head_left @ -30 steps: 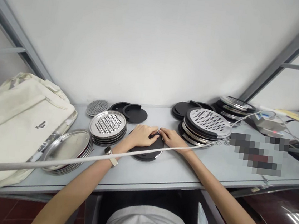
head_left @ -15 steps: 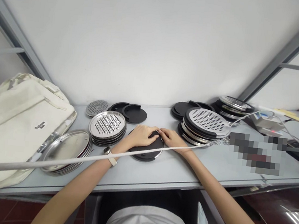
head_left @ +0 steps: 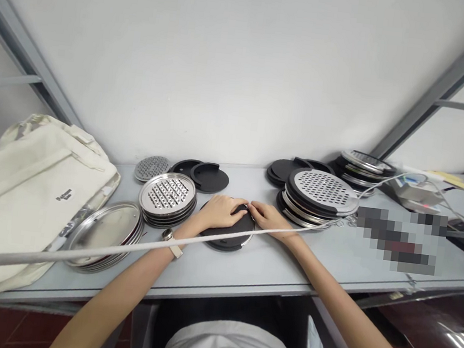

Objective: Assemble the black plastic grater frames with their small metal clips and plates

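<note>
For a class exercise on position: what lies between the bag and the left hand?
In the head view, a plate stack, then a grater stack, lie between bag and left hand; a cable crosses there.

We see one black disc point(head_left: 237, 225), silver-edged. Left of it we find a cream bag point(head_left: 24, 189) and a silver grater point(head_left: 166, 193), dark-slotted; right of it, a silvery plate point(head_left: 323, 188) dotted with black holes.
</note>
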The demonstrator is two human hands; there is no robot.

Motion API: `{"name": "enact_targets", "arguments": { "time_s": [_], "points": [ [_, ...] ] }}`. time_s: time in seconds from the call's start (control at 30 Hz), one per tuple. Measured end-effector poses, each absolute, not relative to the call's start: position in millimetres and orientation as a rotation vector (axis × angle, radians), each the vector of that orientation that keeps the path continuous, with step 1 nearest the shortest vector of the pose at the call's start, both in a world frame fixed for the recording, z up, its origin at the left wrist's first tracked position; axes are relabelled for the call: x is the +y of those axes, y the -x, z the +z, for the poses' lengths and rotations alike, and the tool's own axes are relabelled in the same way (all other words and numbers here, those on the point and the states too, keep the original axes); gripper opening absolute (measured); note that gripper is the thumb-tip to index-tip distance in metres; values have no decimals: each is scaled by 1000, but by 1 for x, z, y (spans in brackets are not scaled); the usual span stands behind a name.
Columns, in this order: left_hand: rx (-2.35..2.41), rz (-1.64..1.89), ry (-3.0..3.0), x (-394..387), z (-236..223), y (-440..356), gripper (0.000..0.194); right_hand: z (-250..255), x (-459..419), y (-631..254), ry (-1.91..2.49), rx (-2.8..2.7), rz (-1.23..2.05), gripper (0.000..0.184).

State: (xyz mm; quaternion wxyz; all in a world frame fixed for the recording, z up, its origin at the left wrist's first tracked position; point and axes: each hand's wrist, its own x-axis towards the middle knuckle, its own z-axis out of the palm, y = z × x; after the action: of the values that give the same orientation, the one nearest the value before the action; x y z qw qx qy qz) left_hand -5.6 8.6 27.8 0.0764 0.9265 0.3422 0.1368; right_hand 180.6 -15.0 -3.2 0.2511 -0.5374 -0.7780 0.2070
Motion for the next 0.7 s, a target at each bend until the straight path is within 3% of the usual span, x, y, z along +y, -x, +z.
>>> {"name": "enact_targets", "arguments": {
  "time_s": [0.7],
  "points": [
    [1075,356,-2782,8,26,4,36,-4,-15,-183,1438,-2123,599,40]
  ]
}}
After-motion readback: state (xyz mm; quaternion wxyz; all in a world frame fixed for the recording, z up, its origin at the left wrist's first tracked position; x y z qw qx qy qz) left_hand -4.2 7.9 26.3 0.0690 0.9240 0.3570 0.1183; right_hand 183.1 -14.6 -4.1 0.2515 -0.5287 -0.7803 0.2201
